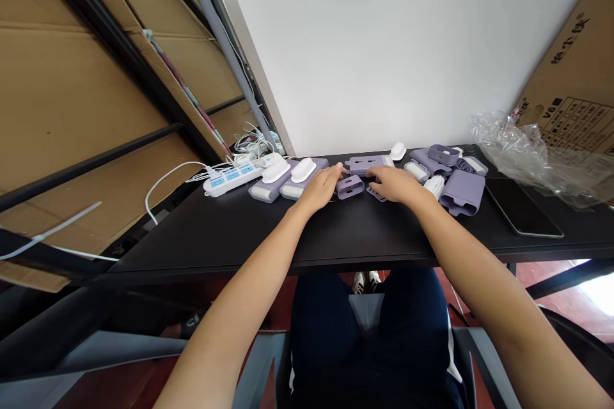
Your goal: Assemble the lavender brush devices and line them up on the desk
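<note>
Our two forearms [499, 281] stretch from nearest us over dark trousers [393, 358] to a black table [230, 230]. Our left hand [319, 188] lies back up beside the left-hand blocks, fingers close together; we cannot tell whether their tips grip anything. Our right hand [396, 184] is bent over a small purple plate [377, 193], fingers pointing left; we cannot tell whether they are clamped on it. Between both hands sits a purple ring [350, 187], its opening towards us, and just behind it a purple case [368, 164] with slots.

To the left we see two purple blocks [260, 192], each with a white cap [304, 170] on top, and next to them a white power strip [233, 180]. Right of our right hand are a purple sleeve [463, 192], a white cable bundle [435, 186], and further right a phone [522, 206] near a clear bag [518, 150].
</note>
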`<control>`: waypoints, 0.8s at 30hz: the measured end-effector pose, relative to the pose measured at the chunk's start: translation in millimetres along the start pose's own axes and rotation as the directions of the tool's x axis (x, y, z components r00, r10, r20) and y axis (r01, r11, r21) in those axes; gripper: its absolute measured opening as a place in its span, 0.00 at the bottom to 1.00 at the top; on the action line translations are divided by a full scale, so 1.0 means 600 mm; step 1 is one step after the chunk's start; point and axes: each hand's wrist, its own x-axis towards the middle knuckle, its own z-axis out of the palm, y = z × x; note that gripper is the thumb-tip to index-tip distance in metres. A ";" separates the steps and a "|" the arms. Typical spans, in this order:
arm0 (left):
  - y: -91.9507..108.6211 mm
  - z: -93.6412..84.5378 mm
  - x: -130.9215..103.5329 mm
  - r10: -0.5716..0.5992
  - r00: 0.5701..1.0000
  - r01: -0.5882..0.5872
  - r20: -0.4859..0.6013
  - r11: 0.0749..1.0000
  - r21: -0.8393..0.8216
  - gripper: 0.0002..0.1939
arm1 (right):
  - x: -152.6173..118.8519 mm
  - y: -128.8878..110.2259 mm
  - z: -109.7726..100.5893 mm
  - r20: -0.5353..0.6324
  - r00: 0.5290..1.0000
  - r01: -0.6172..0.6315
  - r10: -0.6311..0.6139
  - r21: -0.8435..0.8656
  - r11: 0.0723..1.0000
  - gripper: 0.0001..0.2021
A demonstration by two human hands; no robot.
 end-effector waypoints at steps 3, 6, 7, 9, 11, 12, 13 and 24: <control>0.001 -0.004 0.004 0.020 0.991 -0.030 -0.136 0.997 -0.073 0.33 | 0.000 -0.002 -0.003 -0.139 0.990 -0.004 0.012 0.055 0.998 0.16; 0.007 -0.007 0.005 -0.005 0.968 -0.047 -0.249 0.978 -0.201 0.32 | -0.006 -0.010 -0.009 -0.241 0.970 0.055 -0.014 0.164 0.985 0.15; 0.011 -0.008 0.005 -0.010 0.964 -0.059 -0.267 0.966 -0.250 0.31 | -0.008 -0.015 -0.011 -0.258 0.965 0.097 -0.042 0.205 0.974 0.16; 0.020 -0.009 0.002 -0.002 0.965 -0.091 -0.262 0.935 -0.343 0.30 | -0.014 -0.027 -0.012 -0.275 0.954 0.203 -0.123 0.285 0.937 0.20; 0.031 -0.011 -0.003 0.018 0.982 -0.098 -0.186 0.896 -0.433 0.30 | -0.017 -0.038 -0.009 -0.281 0.939 0.294 -0.199 0.355 0.888 0.28; 0.036 -0.011 -0.005 0.026 0.992 -0.082 -0.122 0.874 -0.479 0.30 | -0.018 -0.043 -0.007 -0.288 0.931 0.324 -0.222 0.379 0.867 0.30; 0.040 -0.012 -0.008 0.032 0.998 -0.056 -0.056 0.852 -0.520 0.31 | -0.017 -0.047 -0.004 -0.301 0.925 0.344 -0.233 0.395 0.852 0.29; 0.024 0.005 -0.010 0.203 0.975 -0.207 0.084 0.978 0.037 0.17 | -0.017 -0.032 -0.034 -0.553 0.807 0.148 0.209 0.530 0.835 0.17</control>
